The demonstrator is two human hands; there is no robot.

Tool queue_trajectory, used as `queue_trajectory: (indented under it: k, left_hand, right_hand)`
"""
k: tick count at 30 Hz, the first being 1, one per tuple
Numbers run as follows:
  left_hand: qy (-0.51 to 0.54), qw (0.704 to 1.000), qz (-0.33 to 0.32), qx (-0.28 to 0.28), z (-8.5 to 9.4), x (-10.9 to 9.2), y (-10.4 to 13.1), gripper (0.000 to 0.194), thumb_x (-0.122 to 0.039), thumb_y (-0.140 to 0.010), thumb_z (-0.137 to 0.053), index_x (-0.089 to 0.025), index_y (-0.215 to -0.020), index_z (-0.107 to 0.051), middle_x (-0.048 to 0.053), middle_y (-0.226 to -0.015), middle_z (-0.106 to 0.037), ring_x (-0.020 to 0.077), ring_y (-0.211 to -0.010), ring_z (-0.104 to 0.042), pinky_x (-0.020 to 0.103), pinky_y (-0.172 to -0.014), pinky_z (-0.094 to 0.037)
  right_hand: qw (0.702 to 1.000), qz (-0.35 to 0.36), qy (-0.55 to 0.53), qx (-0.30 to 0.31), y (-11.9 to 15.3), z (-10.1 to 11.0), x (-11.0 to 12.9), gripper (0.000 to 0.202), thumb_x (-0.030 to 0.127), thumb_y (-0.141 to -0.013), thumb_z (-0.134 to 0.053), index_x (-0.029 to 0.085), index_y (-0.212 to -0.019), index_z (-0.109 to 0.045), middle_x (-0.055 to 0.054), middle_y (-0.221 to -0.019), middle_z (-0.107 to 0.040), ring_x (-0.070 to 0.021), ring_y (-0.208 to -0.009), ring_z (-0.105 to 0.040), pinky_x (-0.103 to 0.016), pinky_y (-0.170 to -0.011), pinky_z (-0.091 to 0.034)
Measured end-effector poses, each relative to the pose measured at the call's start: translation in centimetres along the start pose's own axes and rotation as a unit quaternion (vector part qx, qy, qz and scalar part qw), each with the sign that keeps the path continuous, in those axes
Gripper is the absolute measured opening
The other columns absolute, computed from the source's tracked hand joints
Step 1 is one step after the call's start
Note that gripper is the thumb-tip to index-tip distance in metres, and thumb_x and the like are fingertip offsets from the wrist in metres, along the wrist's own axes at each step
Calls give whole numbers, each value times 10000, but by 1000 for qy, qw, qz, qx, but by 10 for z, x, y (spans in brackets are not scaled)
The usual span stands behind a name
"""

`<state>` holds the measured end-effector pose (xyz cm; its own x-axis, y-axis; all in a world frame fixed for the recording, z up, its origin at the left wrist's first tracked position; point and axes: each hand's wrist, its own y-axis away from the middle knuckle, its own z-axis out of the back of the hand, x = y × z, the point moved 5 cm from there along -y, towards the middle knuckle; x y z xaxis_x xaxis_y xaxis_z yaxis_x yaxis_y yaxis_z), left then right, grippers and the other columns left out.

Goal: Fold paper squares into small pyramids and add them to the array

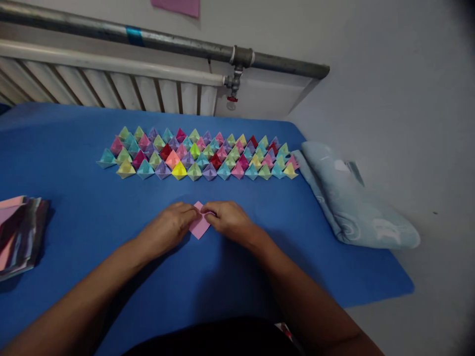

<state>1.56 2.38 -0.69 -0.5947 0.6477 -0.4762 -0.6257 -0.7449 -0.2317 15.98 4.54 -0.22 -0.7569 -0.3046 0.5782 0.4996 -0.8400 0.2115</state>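
A small pink paper [199, 228], folded to a diamond shape, lies on the blue surface in front of me. My left hand [172, 223] pinches its left side near the top, fingers closed. From the right, my right hand [228, 217] grips the upper right edge between thumb and forefinger. Both sets of fingertips nearly meet at the paper's upper middle and hide part of it. Beyond my hands, several rows of small folded paper boats [194, 171] in many colours stand close together.
The blue surface [92, 212] runs back to a white radiator [122, 89] under a metal pipe [185, 44]. At the left edge lies a stack of coloured paper [27, 237]. A folded light-blue cloth [345, 202] rests at the right, by the wall.
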Motion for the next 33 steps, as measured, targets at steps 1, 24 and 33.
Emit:
queue_trajectory:
  k: [1, 24, 33]
  left_hand:
    - [6, 1000, -4, 10, -3, 1, 2, 250, -162, -922, -415, -192, -981, -655, 63, -950, -702, 181, -882, -632, 321, -802, -507]
    - [22, 998, 44, 44, 5, 20, 10, 219, -325, -931, -468, -224, -978, -656, 61, -1033, -707, 211, -956, -645, 348, -873, -460]
    - [0, 996, 83, 16, 1, 20, 12, 271, -333, -937, -430, -203, -973, -665, 82, -1025, -694, 226, -927, -635, 376, -858, -479]
  right_hand:
    - [1000, -3, -3, 2, 0, 0, -1, 323, 194, -888, -487, 244, -1121, -706, -9, -1009, -735, -148, -872, -630, -239, -738, -403]
    - [999, 39, 32, 16, 14, 13, -6, 373, 128, -818, -591, 178, -1179, -672, -66, -1003, -702, -173, -893, -615, -278, -820, -428]
    - [1000, 22, -1, -18, 8, 12, -8, 163, 79, -847, -561, 173, -832, -693, 0, -749, -599, -117, -714, -516, -239, -697, -361]
